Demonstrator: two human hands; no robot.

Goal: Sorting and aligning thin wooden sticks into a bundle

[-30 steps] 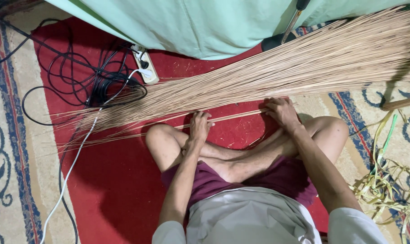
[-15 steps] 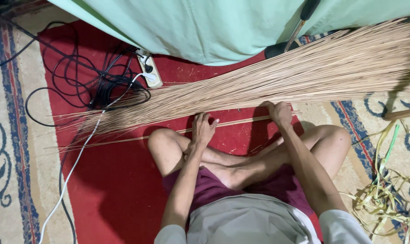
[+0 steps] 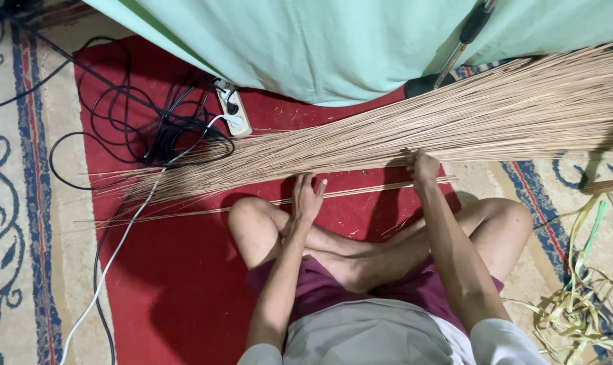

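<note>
A long thick bundle of thin tan sticks [image 3: 414, 132] lies across the red carpet in front of my crossed legs, thick at the right and tapering to loose tips at the left. A few separate sticks [image 3: 360, 192] lie just nearer to me. My left hand [image 3: 308, 197] rests on these separate sticks, fingers loosely spread. My right hand [image 3: 421, 165] is curled on the near edge of the big bundle, pinching some sticks.
A white power strip [image 3: 233, 108] and tangled black cables [image 3: 151, 128] lie at the left, with a white cord [image 3: 127, 236] running toward me. A pale green cloth [image 3: 333, 40] hangs behind. Yellow-green leaf strips [image 3: 583, 297] are piled at the right.
Both hands have shifted slightly along the sticks; the right hand has moved up onto the edge of the big bundle. The view has tilted a little.
</note>
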